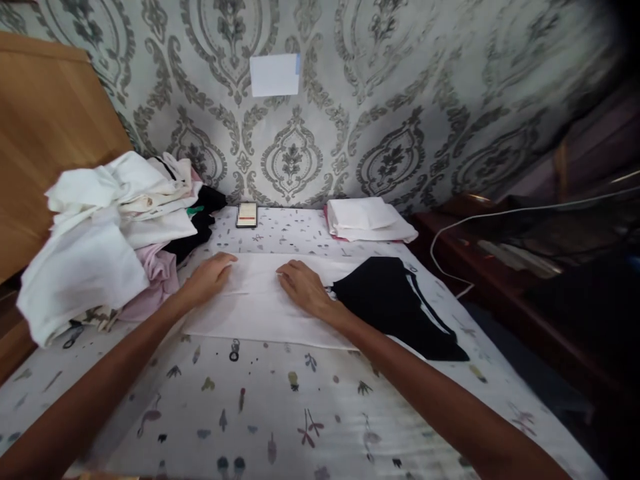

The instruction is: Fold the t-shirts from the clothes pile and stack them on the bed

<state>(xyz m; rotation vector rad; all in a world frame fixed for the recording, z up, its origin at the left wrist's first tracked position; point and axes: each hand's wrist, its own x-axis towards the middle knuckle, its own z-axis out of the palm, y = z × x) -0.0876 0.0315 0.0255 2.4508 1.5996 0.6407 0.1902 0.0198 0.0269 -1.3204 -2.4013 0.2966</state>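
A garment with a white body (270, 313) and a black end section (395, 300) lies spread flat across the bed. A pale strip runs along the black part's right edge. My left hand (210, 275) rests at the white part's left end, fingers stretched out toward the far side. On the middle of the white cloth lies my right hand (303, 287), palm down with its fingers slightly bent. Both hands touch the fabric, and neither appears to grip it. The undersides of my fingers are hidden.
A heap of white, pink and black clothes (110, 233) is at the left, beside a wooden panel (55, 133). Folded white cloth (367, 219) and a phone (247, 215) lie near the patterned wall. A white cable (500, 212) crosses dark furniture at right, past the bed's edge.
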